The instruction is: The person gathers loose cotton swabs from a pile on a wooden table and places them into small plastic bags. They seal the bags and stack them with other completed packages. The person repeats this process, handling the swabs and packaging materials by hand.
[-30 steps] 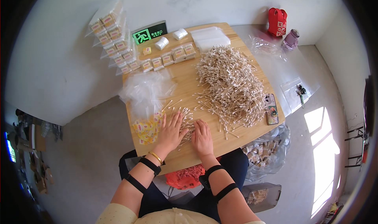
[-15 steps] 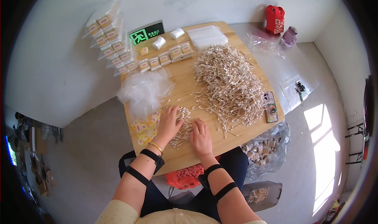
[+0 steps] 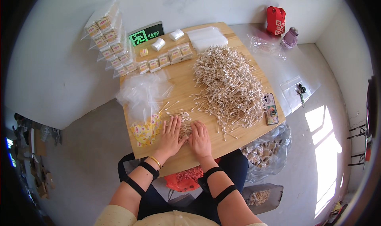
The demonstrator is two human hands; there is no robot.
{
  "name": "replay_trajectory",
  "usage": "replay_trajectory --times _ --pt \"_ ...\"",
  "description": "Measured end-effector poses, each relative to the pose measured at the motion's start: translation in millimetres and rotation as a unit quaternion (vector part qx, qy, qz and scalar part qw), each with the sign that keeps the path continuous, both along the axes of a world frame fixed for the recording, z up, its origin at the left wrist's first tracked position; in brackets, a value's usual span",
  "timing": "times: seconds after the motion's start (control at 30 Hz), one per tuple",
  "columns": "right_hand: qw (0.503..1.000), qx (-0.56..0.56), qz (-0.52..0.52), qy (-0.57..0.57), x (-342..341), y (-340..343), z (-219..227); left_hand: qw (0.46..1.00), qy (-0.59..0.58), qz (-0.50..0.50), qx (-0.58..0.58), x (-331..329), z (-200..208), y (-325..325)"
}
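Note:
Between my two hands lies a small bunch of wooden cotton swabs on the table, near its front edge. My left hand rests along the bunch's left side, fingers stretched out and pointing away from me. Against the right side is my right hand, its fingers extended and slightly bent. Both hands touch the swabs without wrapping round them; part of the bunch is hidden by the fingers. Yellow and white printed labels lie just left of my left hand. Behind them is a heap of clear plastic bags.
A large pile of loose cotton swabs covers the table's right half, beside a phone. Filled packs stand in a row at the back, near stacked bagged packs and clear sheets. A grey bin stands on the floor.
My left hand has come back toward me and now lies flatter along the swabs. The bunch between my hands looks narrower. My right hand has shifted only slightly.

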State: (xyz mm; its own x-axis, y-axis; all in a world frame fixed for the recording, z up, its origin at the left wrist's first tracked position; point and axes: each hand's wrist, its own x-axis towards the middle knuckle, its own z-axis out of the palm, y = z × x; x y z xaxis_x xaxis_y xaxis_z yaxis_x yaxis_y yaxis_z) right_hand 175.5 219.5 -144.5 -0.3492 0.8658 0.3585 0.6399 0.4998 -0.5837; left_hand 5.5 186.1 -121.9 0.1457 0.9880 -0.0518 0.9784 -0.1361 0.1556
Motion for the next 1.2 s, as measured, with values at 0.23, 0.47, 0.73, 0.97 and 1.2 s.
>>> replay_trajectory --times 0.23,0.47,0.73,0.97,1.2 --pt "1.0 0.006 -0.006 0.024 0.0 1.2 5.4 0.999 -0.002 -0.011 0.045 -7.7 8.3 22.8" --pt "1.0 -0.007 -0.003 0.001 1.0 -0.2 2.4 0.999 0.033 -0.012 -0.009 -0.5 9.9 27.0" --pt "1.0 -0.001 -0.006 0.021 -2.2 -0.9 5.1 0.999 -0.018 0.03 0.012 2.9 0.0 32.3" --pt "1.0 -0.003 -0.012 0.019 0.1 0.5 4.6 0.999 0.02 -0.011 0.032 3.2 5.9 33.3" --pt "1.0 -0.005 -0.003 0.002 -1.5 -0.2 4.7 0.998 0.002 0.007 0.064 -5.8 -8.5 48.1"
